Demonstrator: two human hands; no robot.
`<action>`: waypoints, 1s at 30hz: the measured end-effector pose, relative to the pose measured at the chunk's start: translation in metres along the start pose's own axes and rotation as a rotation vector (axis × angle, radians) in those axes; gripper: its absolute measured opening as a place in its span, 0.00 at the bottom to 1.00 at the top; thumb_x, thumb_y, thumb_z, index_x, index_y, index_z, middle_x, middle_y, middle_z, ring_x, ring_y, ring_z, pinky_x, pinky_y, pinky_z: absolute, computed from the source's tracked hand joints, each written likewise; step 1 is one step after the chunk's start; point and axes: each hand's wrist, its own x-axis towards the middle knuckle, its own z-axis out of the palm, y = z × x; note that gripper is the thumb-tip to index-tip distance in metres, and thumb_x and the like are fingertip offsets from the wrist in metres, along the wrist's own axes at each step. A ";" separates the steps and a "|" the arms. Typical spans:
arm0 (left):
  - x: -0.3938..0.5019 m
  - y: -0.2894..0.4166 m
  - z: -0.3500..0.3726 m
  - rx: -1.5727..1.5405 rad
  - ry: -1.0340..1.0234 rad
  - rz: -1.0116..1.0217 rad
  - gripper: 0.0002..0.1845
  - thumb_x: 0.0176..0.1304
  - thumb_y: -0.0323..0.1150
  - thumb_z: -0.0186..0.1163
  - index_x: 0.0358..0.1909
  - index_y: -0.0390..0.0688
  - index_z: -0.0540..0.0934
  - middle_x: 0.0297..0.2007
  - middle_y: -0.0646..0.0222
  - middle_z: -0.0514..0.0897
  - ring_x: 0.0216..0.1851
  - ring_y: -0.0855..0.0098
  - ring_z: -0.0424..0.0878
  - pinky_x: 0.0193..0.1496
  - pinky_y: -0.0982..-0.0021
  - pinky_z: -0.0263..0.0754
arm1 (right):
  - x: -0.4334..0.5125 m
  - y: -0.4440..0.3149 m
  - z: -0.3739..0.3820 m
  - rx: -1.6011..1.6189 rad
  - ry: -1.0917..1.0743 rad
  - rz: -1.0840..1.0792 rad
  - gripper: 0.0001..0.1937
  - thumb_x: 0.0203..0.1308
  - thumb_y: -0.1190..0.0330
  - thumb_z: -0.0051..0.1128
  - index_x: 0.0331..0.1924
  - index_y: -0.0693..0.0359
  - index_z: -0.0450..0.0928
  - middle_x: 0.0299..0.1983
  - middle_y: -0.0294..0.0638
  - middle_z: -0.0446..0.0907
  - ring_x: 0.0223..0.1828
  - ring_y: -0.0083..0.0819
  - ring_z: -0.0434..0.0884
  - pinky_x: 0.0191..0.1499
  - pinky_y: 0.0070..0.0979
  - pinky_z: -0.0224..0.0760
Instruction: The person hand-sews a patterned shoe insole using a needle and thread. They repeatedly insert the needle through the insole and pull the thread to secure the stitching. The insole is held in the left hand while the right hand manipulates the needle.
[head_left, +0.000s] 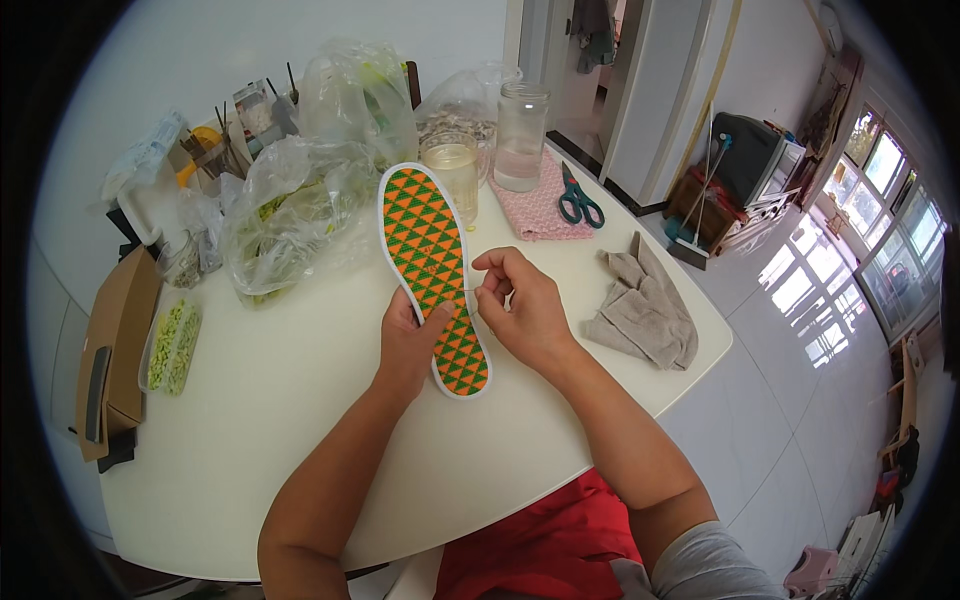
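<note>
An embroidered shoe insole (427, 240), with orange and green triangles and a white edge, is held tilted over the white table. My left hand (412, 334) grips its lower left side, the thumb lying on the patterned face. At the insole's right edge is my right hand (525, 304), thumb and index finger close together on something thin, perhaps a needle or thread, that reaches to the edge; it is too fine to tell which. Green-handled scissors (580, 204) lie on a folded pink cloth (525, 214) at the back right. A grey-beige cloth (649, 319) lies crumpled right of my right hand.
Behind the insole stand a glass mug of pale liquid (454, 169) and a glass jar (519, 142). Clear plastic bags (292, 217) with green contents fill the back left. A tub of green pieces (171, 345) and a cardboard box (124, 352) are at the left of the table (262, 435).
</note>
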 end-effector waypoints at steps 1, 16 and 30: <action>0.000 0.000 0.000 0.009 -0.006 0.012 0.16 0.65 0.24 0.53 0.53 0.39 0.68 0.48 0.67 0.78 0.48 0.77 0.77 0.52 0.72 0.74 | 0.000 0.000 0.000 -0.001 -0.001 0.004 0.13 0.53 0.77 0.54 0.44 0.61 0.71 0.26 0.37 0.74 0.25 0.28 0.75 0.31 0.26 0.69; -0.001 -0.001 0.003 0.040 -0.035 0.069 0.18 0.64 0.23 0.54 0.56 0.37 0.67 0.52 0.66 0.77 0.52 0.76 0.76 0.55 0.73 0.72 | 0.000 -0.008 0.016 -0.353 0.199 -0.476 0.16 0.52 0.79 0.56 0.46 0.60 0.71 0.28 0.37 0.75 0.27 0.29 0.79 0.30 0.24 0.73; -0.002 -0.002 0.005 -0.059 -0.026 0.104 0.16 0.63 0.22 0.56 0.52 0.36 0.70 0.48 0.65 0.79 0.48 0.76 0.79 0.52 0.73 0.76 | -0.005 -0.009 0.005 -0.008 0.094 -0.161 0.18 0.52 0.78 0.56 0.48 0.62 0.67 0.27 0.36 0.73 0.25 0.27 0.76 0.30 0.23 0.72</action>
